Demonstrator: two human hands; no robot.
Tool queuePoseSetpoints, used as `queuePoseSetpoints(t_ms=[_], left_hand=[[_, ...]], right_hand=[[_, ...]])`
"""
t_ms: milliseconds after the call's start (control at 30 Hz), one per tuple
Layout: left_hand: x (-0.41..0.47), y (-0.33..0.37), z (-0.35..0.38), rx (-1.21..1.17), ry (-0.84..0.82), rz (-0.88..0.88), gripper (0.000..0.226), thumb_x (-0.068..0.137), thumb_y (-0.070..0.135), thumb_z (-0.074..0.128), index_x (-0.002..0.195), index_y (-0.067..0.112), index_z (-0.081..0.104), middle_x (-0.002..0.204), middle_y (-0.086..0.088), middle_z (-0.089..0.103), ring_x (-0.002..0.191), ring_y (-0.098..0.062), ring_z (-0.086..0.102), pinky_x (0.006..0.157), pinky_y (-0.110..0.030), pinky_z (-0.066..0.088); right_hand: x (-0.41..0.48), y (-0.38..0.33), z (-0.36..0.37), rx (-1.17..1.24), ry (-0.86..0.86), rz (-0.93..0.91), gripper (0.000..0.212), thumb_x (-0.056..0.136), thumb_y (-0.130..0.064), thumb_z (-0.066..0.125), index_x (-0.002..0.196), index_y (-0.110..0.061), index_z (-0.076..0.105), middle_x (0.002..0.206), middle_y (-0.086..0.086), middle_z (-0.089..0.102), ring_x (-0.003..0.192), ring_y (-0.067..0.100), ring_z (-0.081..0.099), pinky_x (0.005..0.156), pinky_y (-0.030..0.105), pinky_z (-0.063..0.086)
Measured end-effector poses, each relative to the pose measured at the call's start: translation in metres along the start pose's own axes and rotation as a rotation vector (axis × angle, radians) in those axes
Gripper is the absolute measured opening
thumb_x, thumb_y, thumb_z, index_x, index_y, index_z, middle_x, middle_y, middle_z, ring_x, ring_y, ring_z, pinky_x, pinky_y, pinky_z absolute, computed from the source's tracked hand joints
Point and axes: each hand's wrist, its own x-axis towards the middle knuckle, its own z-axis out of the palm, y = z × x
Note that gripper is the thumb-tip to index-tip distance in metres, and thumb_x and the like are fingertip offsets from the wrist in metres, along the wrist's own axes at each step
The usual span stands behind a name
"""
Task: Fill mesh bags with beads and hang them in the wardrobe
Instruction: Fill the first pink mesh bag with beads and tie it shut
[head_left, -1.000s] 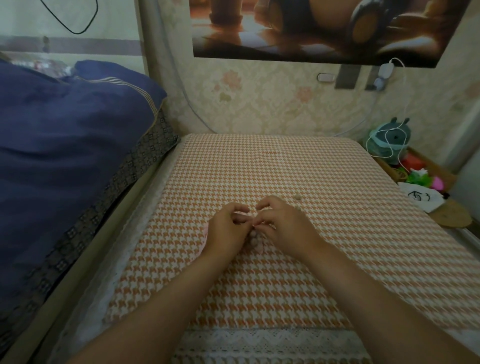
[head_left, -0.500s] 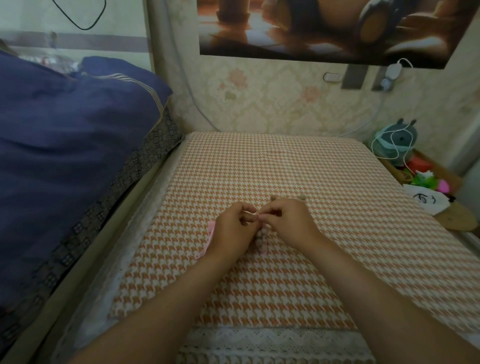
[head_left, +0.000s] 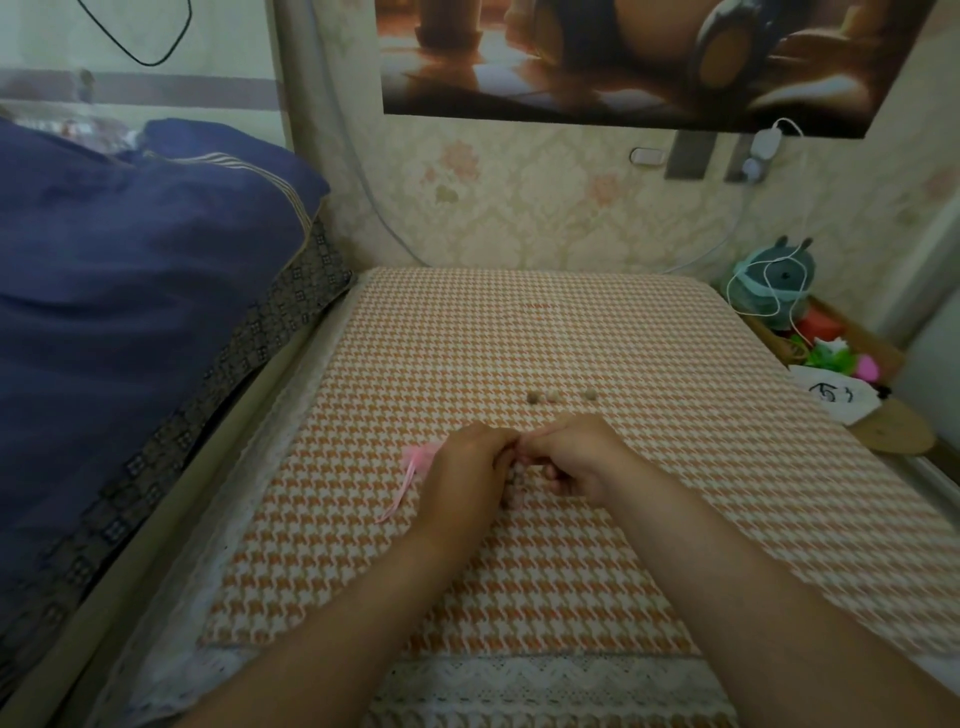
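Note:
My left hand (head_left: 470, 470) and my right hand (head_left: 576, 457) meet fingertip to fingertip over the orange houndstooth cloth (head_left: 519, 571). Both pinch the top of a small mesh bag (head_left: 514, 486) that hangs between them, mostly hidden by the fingers. A pink mesh bag (head_left: 415, 462) with a trailing ribbon lies on the cloth, partly under my left hand. Three brownish beads (head_left: 550, 397) lie in a row on the cloth just beyond my hands.
A blue quilt (head_left: 130, 312) is piled on the bed at left. At right stand a teal plush toy (head_left: 774, 280) with a white cable, colourful small items and a round wooden piece (head_left: 893, 431). The papered wall rises behind the cloth.
My hands stayed joined on the small bag and shifted slightly toward me. The three beads beyond them have come into view. More of the pink bag shows at left.

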Motion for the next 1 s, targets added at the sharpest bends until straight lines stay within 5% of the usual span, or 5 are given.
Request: queuePoseSetpoints(t_ms=[300,433,533,733,1000], left_hand=[[0.002,-0.001,-0.005,-0.082,-0.065,-0.085,0.019,0.090,0.014,0.060,0.088,0.028,0.073,0.083,0.010,0.065,0.081,-0.005,0.056,0.073,-0.022,0.043],[0.000,0.000,-0.009,-0.183,-0.097,-0.151,0.018,0.092,0.004,0.058,0.085,0.016,0.070,0.081,-0.001,0.062,0.071,-0.005,0.060,0.057,-0.008,0.044],[0.000,-0.003,-0.010,-0.290,-0.120,-0.203,0.010,0.094,0.011,0.061,0.088,0.018,0.065,0.078,-0.001,0.065,0.061,-0.010,0.067,0.056,-0.024,0.055],[-0.003,-0.011,-0.006,-0.249,-0.118,-0.259,0.018,0.085,0.025,0.071,0.100,0.026,0.062,0.100,0.008,0.064,0.075,-0.005,0.065,0.067,-0.026,0.057],[-0.009,0.004,-0.008,-0.202,-0.020,-0.330,0.014,0.077,0.028,0.081,0.082,0.024,0.069,0.090,0.008,0.061,0.074,-0.001,0.062,0.066,-0.011,0.049]], right_hand=[[-0.001,0.004,-0.009,-0.334,-0.005,-0.329,0.011,0.087,-0.017,0.076,0.079,-0.011,0.079,0.061,-0.004,0.071,0.040,0.006,0.051,0.042,0.022,0.044],[-0.002,-0.001,-0.013,-0.659,-0.034,-0.550,0.007,0.085,-0.025,0.078,0.082,-0.020,0.082,0.062,-0.008,0.068,0.048,-0.001,0.057,0.057,0.026,0.050],[0.000,-0.001,-0.012,-0.772,-0.054,-0.646,0.008,0.088,-0.029,0.074,0.086,-0.025,0.081,0.069,-0.009,0.068,0.062,0.004,0.059,0.071,0.033,0.055],[0.000,0.003,-0.012,-0.744,-0.087,-0.634,0.018,0.095,-0.023,0.063,0.086,-0.023,0.079,0.072,-0.012,0.071,0.055,-0.008,0.058,0.064,0.028,0.049],[-0.005,0.003,-0.014,-0.584,-0.190,-0.472,0.021,0.101,-0.023,0.057,0.093,-0.013,0.073,0.051,-0.004,0.063,0.052,0.013,0.064,0.069,0.040,0.060]])
